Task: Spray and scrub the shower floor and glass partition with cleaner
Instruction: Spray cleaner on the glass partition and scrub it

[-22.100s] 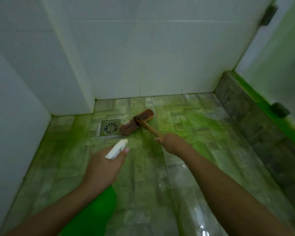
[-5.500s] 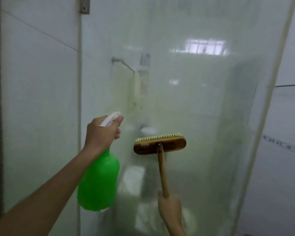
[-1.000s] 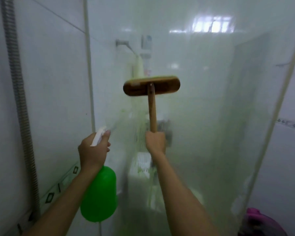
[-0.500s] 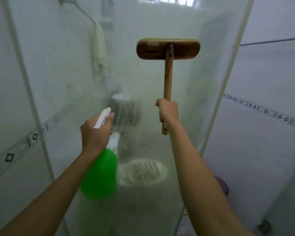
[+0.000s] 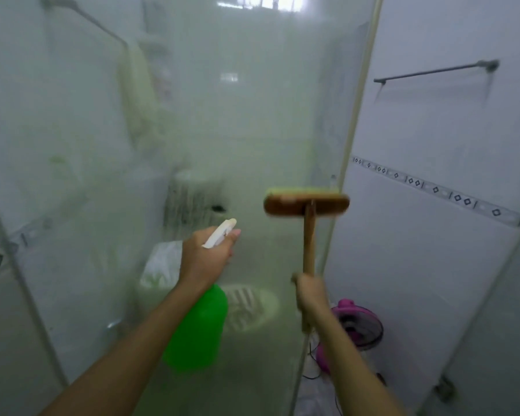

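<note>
Head view, the only 1 I have. Half a second ago I held the brush (image 5: 306, 202) high on the glass (image 5: 252, 130); now its head sits much lower, at about 3 o'clock from my left hand (image 5: 206, 259) and blurred with motion, so I judge I am in a downward scrubbing stroke along the right edge of the pane. My right hand (image 5: 309, 291) is closed tight around the lower part of the wooden handle, at about 5 o'clock in the frame. The yellow bristles look pressed toward the pane, though I cannot tell for sure that they touch.

My left hand is wrapped around the neck of the green spray bottle (image 5: 197, 328), a finger lying along the white nozzle (image 5: 221, 235), which points at the glass toward 1 o'clock. I cannot tell whether it is squeezing.

The glass is filmed over with a greenish haze across most of its width, so the spraying looks largely done here and scrubbing is what remains.

Around me: the pane's metal edge strip (image 5: 353, 139) runs right beside the brush head at 3 o'clock and could catch it. A pink fan (image 5: 353, 328) stands on the floor beyond the glass edge at 5 o'clock, near my right forearm, with a dark cable beside it. A towel bar (image 5: 436, 72) hangs on the wall at 2 o'clock, well clear.
</note>
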